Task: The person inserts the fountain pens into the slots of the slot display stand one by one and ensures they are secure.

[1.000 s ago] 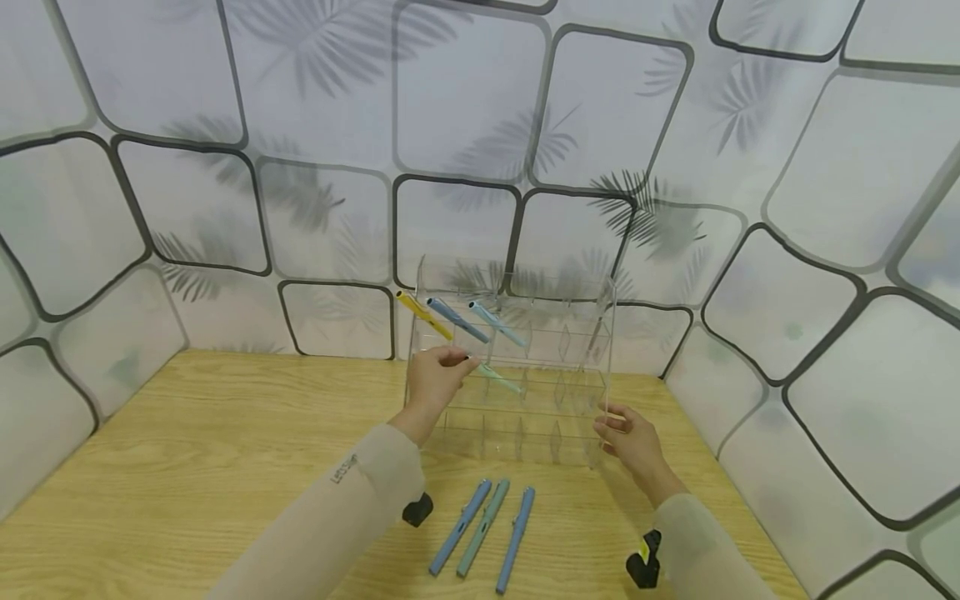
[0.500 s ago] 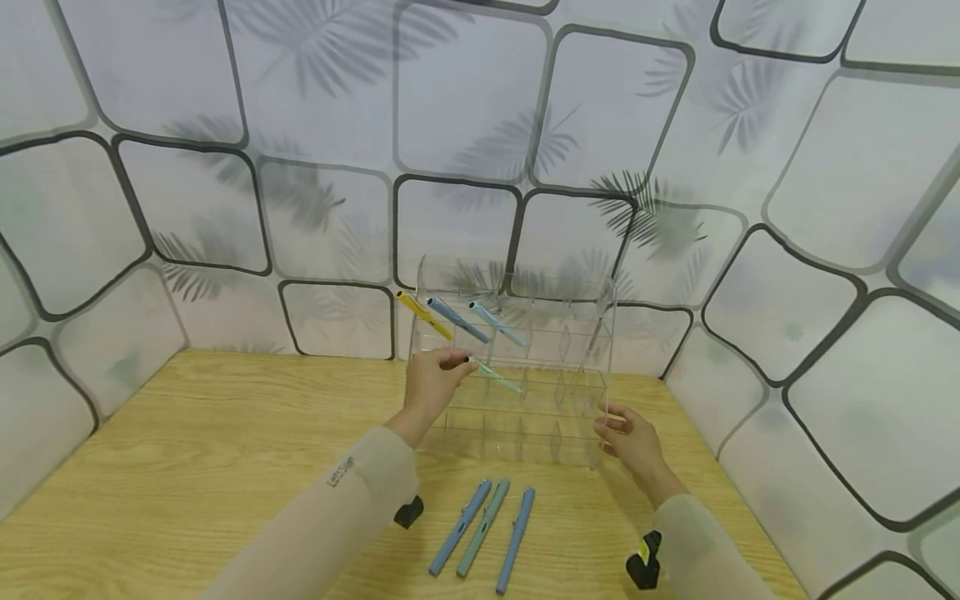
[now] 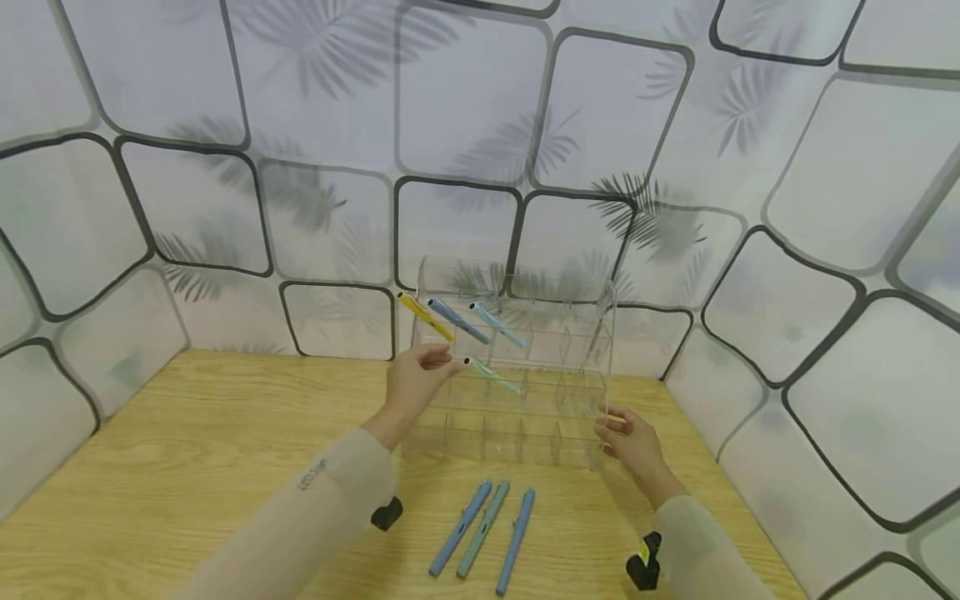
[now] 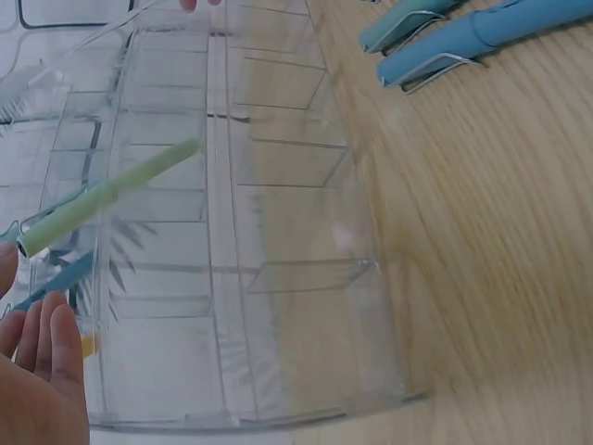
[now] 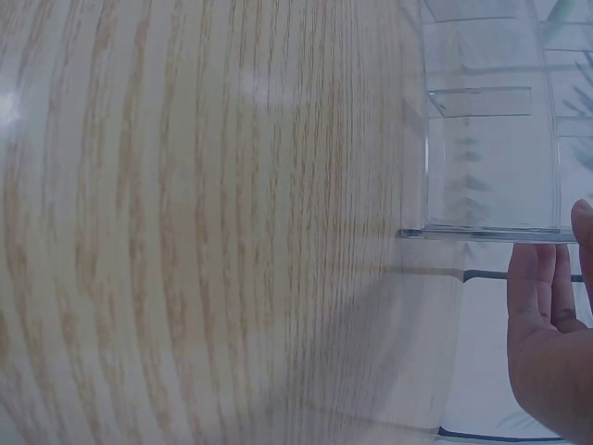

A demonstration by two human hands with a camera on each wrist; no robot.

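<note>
A clear acrylic display rack [image 3: 540,425] with stepped, divided tiers stands on the table. Its upper tier holds a yellow pen [image 3: 425,316], a blue pen [image 3: 458,320] and a light blue pen [image 3: 497,323], all tilted. Lower down, a light green pen [image 3: 492,375] leans in another tier. My left hand [image 3: 414,383] is just left of its upper end, fingers loosely bent and holding nothing; the left wrist view shows a gap between hand [image 4: 42,371] and pen [image 4: 111,197]. My right hand [image 3: 633,446] grips the rack's right side edge between thumb and fingers.
In front of the rack lie a blue pen [image 3: 461,528], a green pen [image 3: 483,529] and another blue pen [image 3: 516,542] on the wooden table [image 3: 225,467]. Patterned cloth walls [image 3: 465,100] surround the table at the back and sides.
My left hand has let go of the light green pen and drawn back to the left. The pen stays leaning in the rack. My right hand has not moved.
</note>
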